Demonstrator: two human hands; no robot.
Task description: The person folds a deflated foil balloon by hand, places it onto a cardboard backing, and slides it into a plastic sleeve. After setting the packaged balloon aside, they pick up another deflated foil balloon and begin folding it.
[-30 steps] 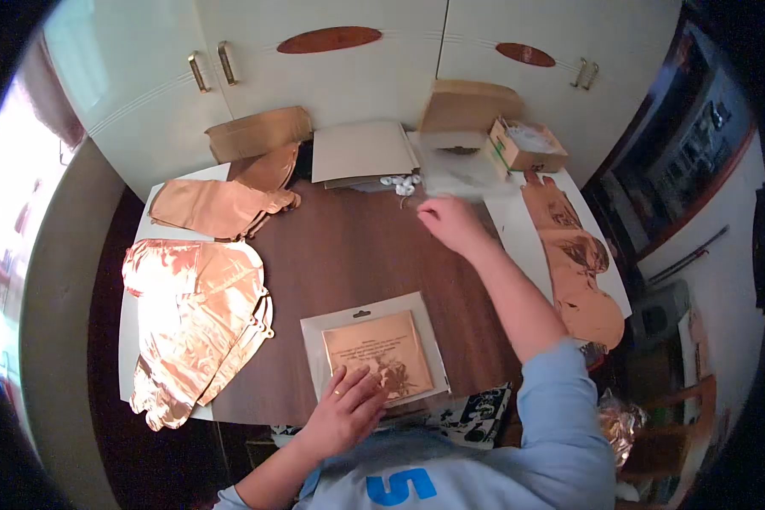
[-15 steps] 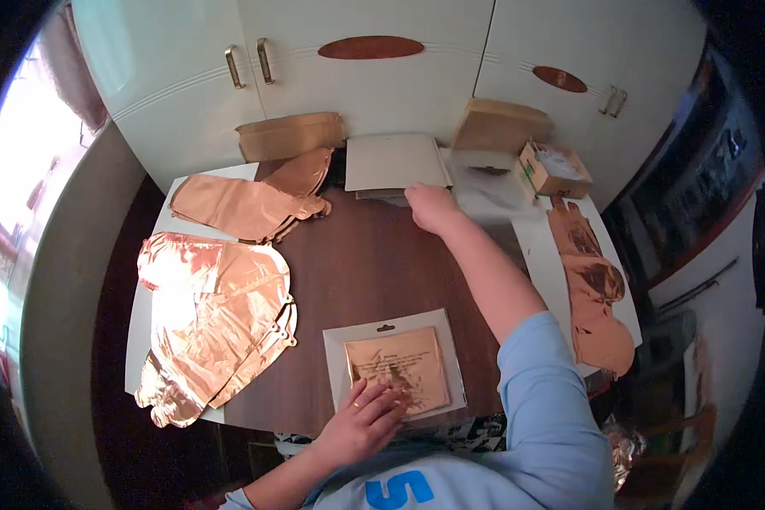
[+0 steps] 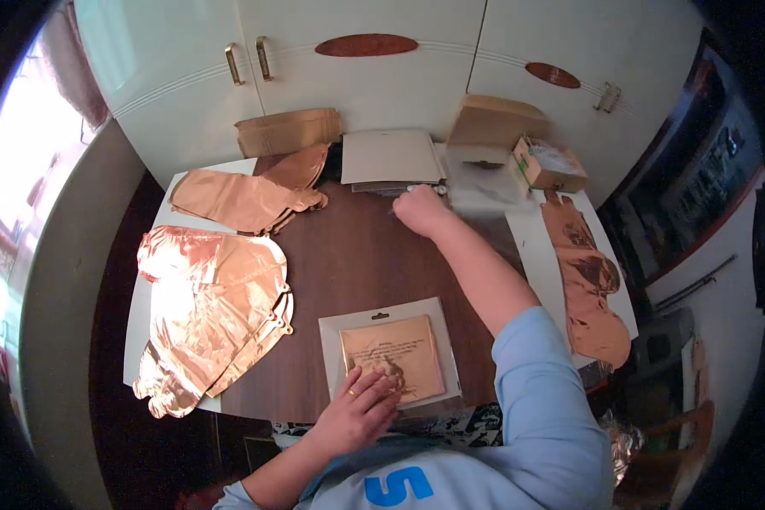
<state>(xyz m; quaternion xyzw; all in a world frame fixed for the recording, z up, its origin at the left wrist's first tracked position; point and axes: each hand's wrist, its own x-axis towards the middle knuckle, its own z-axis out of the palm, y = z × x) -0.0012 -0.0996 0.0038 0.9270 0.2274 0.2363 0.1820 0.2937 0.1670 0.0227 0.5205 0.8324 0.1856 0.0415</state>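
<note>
My left hand lies with fingers spread on the lower left of a folded copper-coloured foil piece. That piece sits on a pale card with a hanging slot, near the table's front edge. Toward the back of the table, my right hand is closed, just in front of a stack of grey-beige cards. What its fingers hold, if anything, is too small to make out. Small white items show partly behind this hand.
Copper foil shapes cover the left side, with more foil behind them. Another foil shape lies along the right edge. A small box, clear plastic bags and brown cardboard are at the back right.
My right hand has moved left to the front of the card stack, covering most of the white items. My left hand stays on the foil piece. The camera view has shifted.
</note>
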